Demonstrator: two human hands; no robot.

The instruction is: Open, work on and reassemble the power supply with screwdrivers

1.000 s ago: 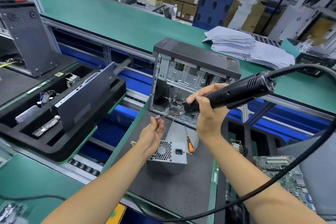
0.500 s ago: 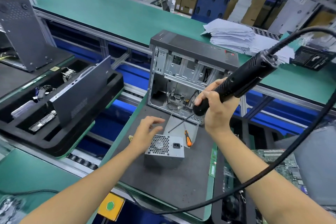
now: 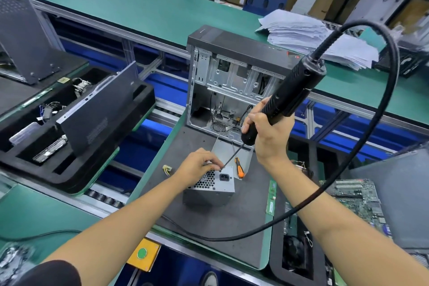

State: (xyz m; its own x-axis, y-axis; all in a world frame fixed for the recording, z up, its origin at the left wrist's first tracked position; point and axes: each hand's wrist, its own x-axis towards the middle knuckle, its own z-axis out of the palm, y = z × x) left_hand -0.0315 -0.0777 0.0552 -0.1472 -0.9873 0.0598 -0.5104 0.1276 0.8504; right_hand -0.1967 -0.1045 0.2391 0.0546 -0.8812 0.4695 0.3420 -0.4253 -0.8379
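A small silver metal box, the power supply (image 3: 210, 184), sits on a dark grey mat (image 3: 216, 223) in front of the person. Its top face is flat and shiny, with a patch of little six-sided holes and a black plug socket. The left hand (image 3: 197, 166) rests on that top face, and its fingers are curled and pinching close around the thin tip of the tool; what sits between the fingertips is too small to tell. The right hand (image 3: 267, 137) is wrapped tight around a fat black electric screwdriver (image 3: 282, 103) with a ribbed grip. The tool is tilted, and its long thin metal bit points down to the box top. A thick black cable (image 3: 392, 72) loops up from the back of the tool in a big curve. Just beside the box lies a small screwdriver (image 3: 239, 167) with an orange and black handle, on a bent grey metal plate (image 3: 243, 158). Behind it stands an open computer case (image 3: 232, 81) made of bare silver metal with a black top. A green circuit board (image 3: 355, 202) lies off to the right.
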